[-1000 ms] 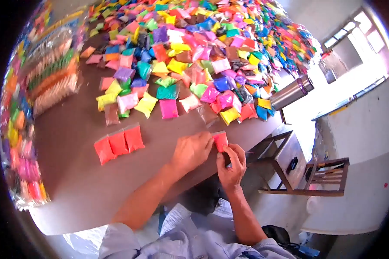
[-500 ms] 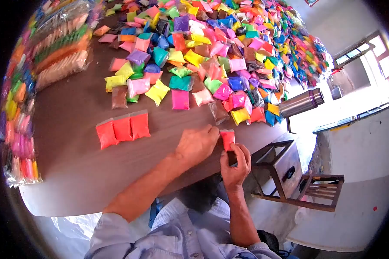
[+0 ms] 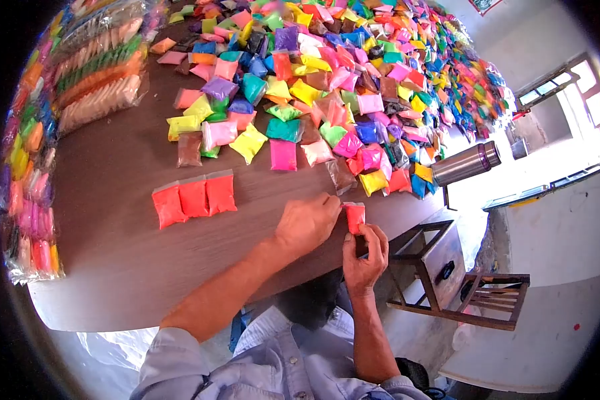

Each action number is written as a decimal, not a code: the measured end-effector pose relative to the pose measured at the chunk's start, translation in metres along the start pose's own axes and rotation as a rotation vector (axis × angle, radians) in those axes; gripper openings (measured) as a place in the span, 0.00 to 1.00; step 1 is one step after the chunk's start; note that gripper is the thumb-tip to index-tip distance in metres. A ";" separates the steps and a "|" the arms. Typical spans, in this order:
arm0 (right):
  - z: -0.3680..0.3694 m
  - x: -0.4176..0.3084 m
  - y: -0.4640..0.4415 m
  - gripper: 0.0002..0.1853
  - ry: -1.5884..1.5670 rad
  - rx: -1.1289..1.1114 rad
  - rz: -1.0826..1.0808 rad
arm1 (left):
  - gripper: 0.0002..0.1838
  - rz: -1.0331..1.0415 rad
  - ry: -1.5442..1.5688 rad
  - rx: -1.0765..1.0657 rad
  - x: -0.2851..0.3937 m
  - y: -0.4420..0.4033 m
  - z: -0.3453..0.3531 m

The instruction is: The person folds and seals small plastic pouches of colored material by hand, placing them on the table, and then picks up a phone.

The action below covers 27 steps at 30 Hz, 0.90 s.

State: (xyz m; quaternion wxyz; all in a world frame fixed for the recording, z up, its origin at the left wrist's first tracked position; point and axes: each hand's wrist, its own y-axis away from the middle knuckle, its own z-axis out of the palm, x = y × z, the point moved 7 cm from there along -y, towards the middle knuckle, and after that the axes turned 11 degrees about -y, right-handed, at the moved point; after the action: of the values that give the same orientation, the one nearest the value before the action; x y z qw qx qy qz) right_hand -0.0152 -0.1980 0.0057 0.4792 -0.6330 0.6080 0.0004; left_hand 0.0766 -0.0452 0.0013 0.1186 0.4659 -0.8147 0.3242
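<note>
My right hand (image 3: pixel 367 257) pinches the lower end of a small red packet (image 3: pixel 355 218) between thumb and fingers, near the table's front edge. Just left of it is my left hand (image 3: pixel 308 225), its fingers pressed together by the packet's clear upper edge; whether they grip it is too small to tell. Three red packets (image 3: pixel 194 197) lie side by side on the brown table (image 3: pixel 127 233), left of my hands. Beyond them spreads a large heap of small packets (image 3: pixel 307 92) in many colours.
Clear bags of sorted packets (image 3: pixel 100 100) lie at the back left, with more bagged packets (image 3: pixel 30 220) along the left edge. A steel flask (image 3: pixel 465 164) lies at the heap's right side. Right of the table stand a wooden stool (image 3: pixel 440 263) and a chair (image 3: pixel 497 297).
The view has shifted, so the table things sit higher in the frame than a second ago. The red packet stays in my right hand, and my left hand remains beside it.
</note>
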 end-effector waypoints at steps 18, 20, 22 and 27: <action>0.000 0.000 0.000 0.17 -0.038 0.015 0.028 | 0.08 0.030 -0.002 0.059 -0.001 -0.002 -0.006; -0.001 0.001 -0.001 0.15 -0.049 0.017 0.030 | 0.09 0.058 0.064 0.091 0.003 -0.003 -0.008; -0.003 0.002 -0.005 0.14 -0.072 0.000 0.066 | 0.09 0.063 0.090 0.099 0.006 -0.002 -0.007; -0.007 0.001 -0.017 0.14 -0.051 -0.012 0.048 | 0.08 0.024 0.159 0.116 0.004 -0.003 -0.009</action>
State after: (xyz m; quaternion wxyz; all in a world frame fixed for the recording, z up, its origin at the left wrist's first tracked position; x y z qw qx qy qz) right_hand -0.0057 -0.2070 0.0191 0.4906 -0.6210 0.6104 0.0317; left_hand 0.0757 -0.0432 0.0114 0.1519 0.4350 -0.7880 0.4084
